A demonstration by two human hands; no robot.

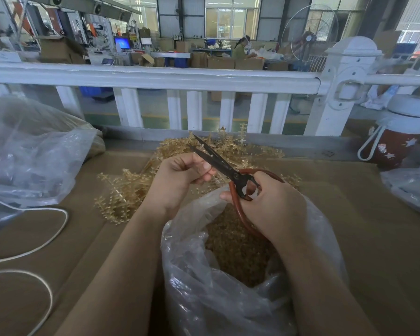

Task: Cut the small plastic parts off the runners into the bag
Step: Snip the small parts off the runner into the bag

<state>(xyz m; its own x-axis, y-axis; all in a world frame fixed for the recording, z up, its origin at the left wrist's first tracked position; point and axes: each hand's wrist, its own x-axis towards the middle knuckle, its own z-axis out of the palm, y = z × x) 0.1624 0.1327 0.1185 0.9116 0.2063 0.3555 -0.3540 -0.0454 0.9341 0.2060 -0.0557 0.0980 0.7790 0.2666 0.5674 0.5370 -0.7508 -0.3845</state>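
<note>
Head view looks down on both hands working above the open mouth of a clear bag [228,299] that sits at the near edge of the cardboard-covered table [374,214]. Right hand [274,207] grips the red loop handles of the scissors [230,173], fingers curled through and around them; the dark blades are parted a little and point up and to the left, away from the person, toward the far edge. Left hand [180,180] is just left of the blades, its fingers curled and thumb and forefinger pinching something small right beside the lower blade; it is most likely a runner, but the piece is too small and pale to make out. So the cut, by my reading, turns on this: the pinched piece lies immediately left of the blades, touching or nearly so, and the scissors' long axis runs diagonally from the right hand up toward the far left, with the bag directly beneath to catch what falls. The bag already holds a deep layer of tan parts [238,243]. Uncut runners [131,190] lie in a loose heap behind and left of the hands, toward the far edge, nearer the left hand. A bottle [398,141] at the far right corner bears star shapes; no writing can be read anywhere.
</note>
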